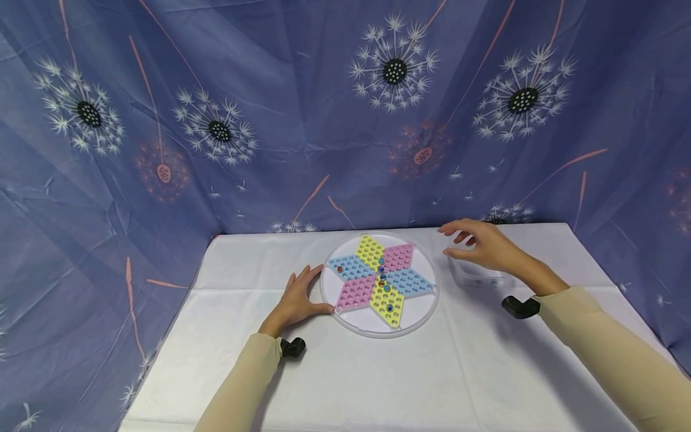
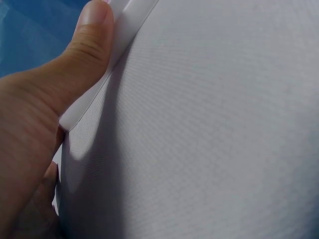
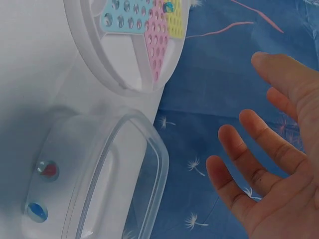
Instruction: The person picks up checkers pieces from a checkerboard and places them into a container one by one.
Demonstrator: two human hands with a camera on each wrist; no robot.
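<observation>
A round white Chinese checkers board with a yellow, pink and blue star lies on the table. Several glass marbles sit in its holes, mostly in a line through the middle, with a red marble at the left point. My left hand rests at the board's left edge, thumb and fingers spread along the rim. Over a clear plastic box right of the board, my right hand hovers with loosely bent fingers and nothing in them. Through the box wall show a red-swirled marble and a blue-swirled marble.
White cloth covers the table. Behind it hangs a blue curtain with a dandelion print, which also runs down both sides. The table's back edge lies just beyond the board and box.
</observation>
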